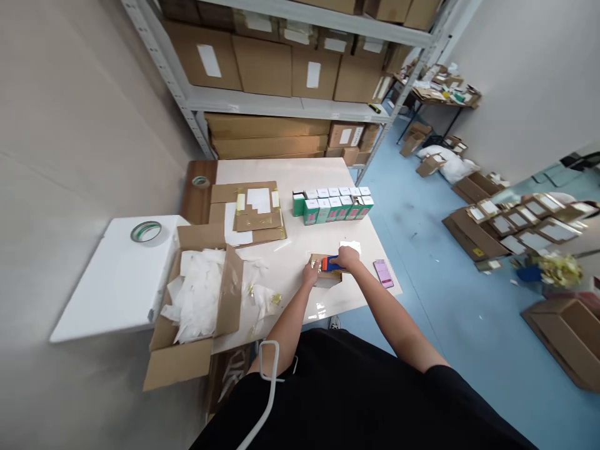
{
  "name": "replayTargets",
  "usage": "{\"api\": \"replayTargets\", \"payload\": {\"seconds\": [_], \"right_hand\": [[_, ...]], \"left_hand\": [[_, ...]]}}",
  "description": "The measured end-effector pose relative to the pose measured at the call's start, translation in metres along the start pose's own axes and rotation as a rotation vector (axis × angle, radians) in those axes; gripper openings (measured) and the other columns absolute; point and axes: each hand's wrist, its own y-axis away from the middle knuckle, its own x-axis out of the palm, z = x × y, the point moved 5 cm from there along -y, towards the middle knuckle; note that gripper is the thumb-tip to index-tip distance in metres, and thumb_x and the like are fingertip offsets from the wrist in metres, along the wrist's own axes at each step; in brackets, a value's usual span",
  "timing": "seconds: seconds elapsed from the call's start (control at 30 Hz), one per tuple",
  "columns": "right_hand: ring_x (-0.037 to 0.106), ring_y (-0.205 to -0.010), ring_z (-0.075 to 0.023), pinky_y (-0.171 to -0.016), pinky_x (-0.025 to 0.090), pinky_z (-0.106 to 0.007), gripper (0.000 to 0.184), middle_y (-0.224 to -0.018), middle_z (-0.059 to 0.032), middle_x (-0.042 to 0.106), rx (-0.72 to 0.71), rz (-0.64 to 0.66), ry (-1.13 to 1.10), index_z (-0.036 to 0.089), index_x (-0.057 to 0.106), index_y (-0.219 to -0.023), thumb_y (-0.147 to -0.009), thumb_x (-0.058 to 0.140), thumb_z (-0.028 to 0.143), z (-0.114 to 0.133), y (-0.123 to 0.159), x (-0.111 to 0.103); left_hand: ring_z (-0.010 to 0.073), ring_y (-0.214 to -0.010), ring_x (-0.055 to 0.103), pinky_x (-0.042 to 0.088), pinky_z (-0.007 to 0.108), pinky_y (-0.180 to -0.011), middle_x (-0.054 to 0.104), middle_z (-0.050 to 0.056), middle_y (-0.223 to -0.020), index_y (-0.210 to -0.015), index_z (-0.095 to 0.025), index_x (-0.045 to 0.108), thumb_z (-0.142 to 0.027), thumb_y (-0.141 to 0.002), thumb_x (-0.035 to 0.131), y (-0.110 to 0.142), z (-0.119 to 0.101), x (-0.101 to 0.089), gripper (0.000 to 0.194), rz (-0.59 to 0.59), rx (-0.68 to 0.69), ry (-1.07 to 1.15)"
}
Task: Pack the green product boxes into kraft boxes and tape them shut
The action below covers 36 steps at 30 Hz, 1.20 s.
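While the left hand [310,274] gripped the left end of a small cardboard box [329,275], fingers bent, the right hand [347,257] was closed round a blue-and-orange tool [333,263] over its top. The box lay between both hands on the table [302,240], probably light, stiff yet crushable, best held by its ends. Green-and-white cartons [334,210] stood beyond.

Bare table [315,237] strip between green-and-white boxes [334,209] and right hand [348,257]; smartphone [384,274] in way at right, open cardboard carton [231,299] walls off left.
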Motion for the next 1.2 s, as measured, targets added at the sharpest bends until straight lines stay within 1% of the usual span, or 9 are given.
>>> {"api": "replayTargets", "payload": {"seconds": [0.1, 0.27, 0.43, 0.57, 0.67, 0.73, 0.87, 1.07, 1.2], "right_hand": [[0.074, -0.105, -0.0291, -0.077, 0.052, -0.028, 0.061, -0.118, -0.0192, 0.075, 0.017, 0.005, -0.048, 0.014, 0.073, -0.119, -0.081, 0.081, 0.062, -0.017, -0.001, 0.004], [0.074, -0.095, -0.028, -0.07, 0.05, -0.027, 0.067, -0.108, -0.0174, 0.077, -0.009, 0.006, -0.114, 0.014, 0.075, -0.111, -0.076, 0.081, 0.071, -0.041, -0.003, 0.011], [0.073, -0.092, -0.027, -0.068, 0.046, -0.027, 0.057, -0.105, -0.0161, 0.078, 0.028, -0.037, -0.098, 0.015, 0.078, -0.101, -0.079, 0.08, 0.067, -0.088, 0.0, 0.006], [0.072, -0.091, -0.0266, -0.066, 0.043, -0.028, 0.048, -0.101, -0.0141, 0.078, 0.04, -0.015, -0.111, 0.017, 0.08, -0.093, -0.08, 0.079, 0.063, -0.127, 0.004, 0.007], [0.072, -0.091, -0.0264, -0.066, 0.042, -0.028, 0.045, -0.098, -0.0134, 0.078, 0.054, -0.016, -0.116, 0.018, 0.08, -0.092, -0.082, 0.077, 0.062, -0.149, 0.007, 0.011], [0.072, -0.089, -0.026, -0.066, 0.042, -0.028, 0.045, -0.097, -0.0132, 0.078, 0.074, -0.017, -0.132, 0.018, 0.079, -0.092, -0.081, 0.078, 0.062, -0.157, 0.008, 0.016], [0.072, -0.09, -0.0266, -0.065, 0.041, -0.028, 0.047, -0.099, -0.015, 0.078, 0.079, -0.028, -0.161, 0.017, 0.079, -0.096, -0.082, 0.078, 0.062, -0.154, 0.01, 0.026], [0.073, -0.092, -0.0272, -0.064, 0.041, -0.027, 0.049, -0.103, -0.0154, 0.078, 0.057, -0.002, -0.178, 0.016, 0.078, -0.099, -0.087, 0.073, 0.063, -0.13, 0.007, 0.044], [0.073, -0.094, -0.027, -0.064, 0.041, -0.026, 0.048, -0.103, -0.0155, 0.078, 0.047, -0.008, -0.223, 0.015, 0.078, -0.099, -0.089, 0.071, 0.062, -0.11, 0.007, 0.054]], "left_hand": [[0.0311, -0.118, 0.07, 0.051, 0.038, -0.099, 0.075, 0.017, -0.126, -0.131, -0.018, 0.07, -0.065, -0.103, 0.04, -0.001, -0.004, 0.005, 0.062, 0.006, -0.029, -0.03], [0.031, -0.125, 0.067, 0.05, 0.037, -0.102, 0.072, 0.015, -0.134, -0.135, -0.019, 0.068, -0.062, -0.104, 0.036, -0.002, -0.003, -0.003, 0.062, 0.012, -0.042, -0.082], [0.032, -0.128, 0.065, 0.048, 0.037, -0.106, 0.072, 0.016, -0.135, -0.135, -0.016, 0.067, -0.059, -0.105, 0.039, -0.003, 0.0, -0.007, 0.06, 0.019, -0.042, -0.1], [0.0321, -0.13, 0.064, 0.048, 0.036, -0.106, 0.072, 0.015, -0.135, -0.135, -0.018, 0.068, -0.06, -0.104, 0.04, -0.005, 0.001, -0.006, 0.06, -0.008, -0.034, -0.108], [0.0313, -0.129, 0.065, 0.048, 0.035, -0.104, 0.072, 0.014, -0.134, -0.133, -0.019, 0.069, -0.063, -0.103, 0.041, -0.004, 0.002, -0.006, 0.06, -0.017, -0.036, -0.107], [0.0303, -0.129, 0.065, 0.048, 0.034, -0.104, 0.072, 0.013, -0.134, -0.132, -0.019, 0.07, -0.063, -0.103, 0.042, -0.004, 0.004, -0.006, 0.059, -0.011, -0.032, -0.097], [0.0293, -0.128, 0.065, 0.048, 0.033, -0.104, 0.072, 0.014, -0.135, -0.13, -0.019, 0.07, -0.062, -0.103, 0.043, -0.006, 0.01, -0.012, 0.058, -0.002, -0.032, -0.066], [0.0257, -0.131, 0.064, 0.047, 0.031, -0.107, 0.07, 0.013, -0.138, -0.132, -0.018, 0.069, -0.06, -0.103, 0.045, -0.012, 0.024, -0.024, 0.056, 0.003, -0.036, 0.001], [0.0252, -0.129, 0.066, 0.048, 0.031, -0.107, 0.071, 0.013, -0.137, -0.14, -0.018, 0.063, -0.064, -0.102, 0.047, -0.014, 0.029, -0.038, 0.062, -0.022, 0.005, 0.035]]}}
